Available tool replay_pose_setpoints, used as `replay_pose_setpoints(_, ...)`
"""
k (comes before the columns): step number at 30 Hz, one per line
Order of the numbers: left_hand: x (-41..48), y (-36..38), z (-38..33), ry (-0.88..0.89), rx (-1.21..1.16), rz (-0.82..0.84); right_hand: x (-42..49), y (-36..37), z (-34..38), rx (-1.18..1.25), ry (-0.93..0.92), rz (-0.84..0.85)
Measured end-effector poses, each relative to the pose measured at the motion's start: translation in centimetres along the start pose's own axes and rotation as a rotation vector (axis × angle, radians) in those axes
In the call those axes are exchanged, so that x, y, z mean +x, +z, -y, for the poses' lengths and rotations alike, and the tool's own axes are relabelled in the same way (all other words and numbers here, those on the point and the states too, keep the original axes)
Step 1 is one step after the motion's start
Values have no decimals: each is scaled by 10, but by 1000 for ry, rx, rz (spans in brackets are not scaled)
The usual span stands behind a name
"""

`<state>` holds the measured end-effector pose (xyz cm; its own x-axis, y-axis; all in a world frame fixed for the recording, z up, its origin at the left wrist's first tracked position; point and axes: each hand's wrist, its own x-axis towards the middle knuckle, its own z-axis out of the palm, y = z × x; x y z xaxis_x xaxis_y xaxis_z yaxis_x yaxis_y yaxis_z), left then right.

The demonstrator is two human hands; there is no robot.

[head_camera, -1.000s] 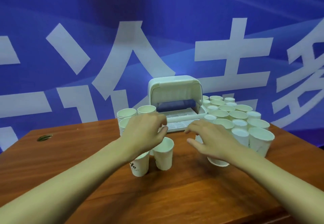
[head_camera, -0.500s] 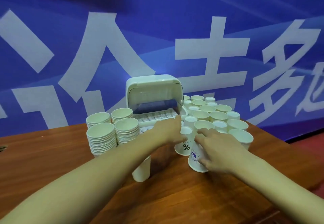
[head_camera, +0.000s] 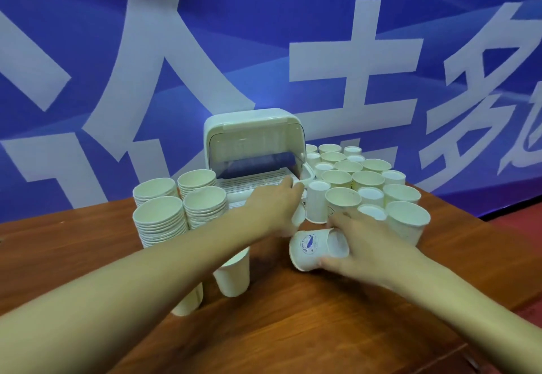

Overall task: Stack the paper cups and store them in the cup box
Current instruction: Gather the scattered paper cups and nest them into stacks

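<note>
The white cup box (head_camera: pixel 253 139) stands at the back of the table with its lid raised. My right hand (head_camera: pixel 368 246) grips a paper cup with a blue logo (head_camera: pixel 312 249), tilted on its side just above the table. My left hand (head_camera: pixel 274 208) reaches in front of the box and curls round another paper cup (head_camera: pixel 299 216), which it mostly hides. Several loose cups (head_camera: pixel 366 180), some upright and some upside down, crowd the area right of the box. Stacked cups (head_camera: pixel 159 218) stand to its left.
Two single upright cups (head_camera: pixel 233 277) (head_camera: pixel 190 302) stand under my left forearm. The wooden table (head_camera: pixel 293 329) runs toward me, with its right edge near the loose cups. A blue banner with white characters (head_camera: pixel 352 51) fills the background.
Both hands moved right from the two near cups to the loose group. The right hand picked up the logo cup and tipped it sideways. The left hand closed round a neighbouring cup.
</note>
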<state>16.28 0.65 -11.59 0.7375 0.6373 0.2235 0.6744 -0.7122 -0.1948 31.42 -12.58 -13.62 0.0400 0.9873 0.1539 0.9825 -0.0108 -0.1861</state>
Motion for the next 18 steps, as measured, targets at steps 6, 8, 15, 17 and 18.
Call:
replay_pose_setpoints(6, 2, -12, 2, -78, -109, 398, -5, 18, 2, -80, 38, 0)
replay_pose_setpoints(8, 9, -17, 3, -119, -248, 444, 2, 19, 2, -52, -19, 47)
replay_pose_setpoints(15, 19, 4, 1, -52, -161, 473, 10, 17, 3, -66, -305, 110)
replay_pose_setpoints(17, 22, 5, 5, -37, -188, 511, 16, 16, 3, -114, -320, 119)
replay_pose_setpoints(18, 22, 5, 7, -40, -194, 500, 20, 15, 3, -133, -307, 135)
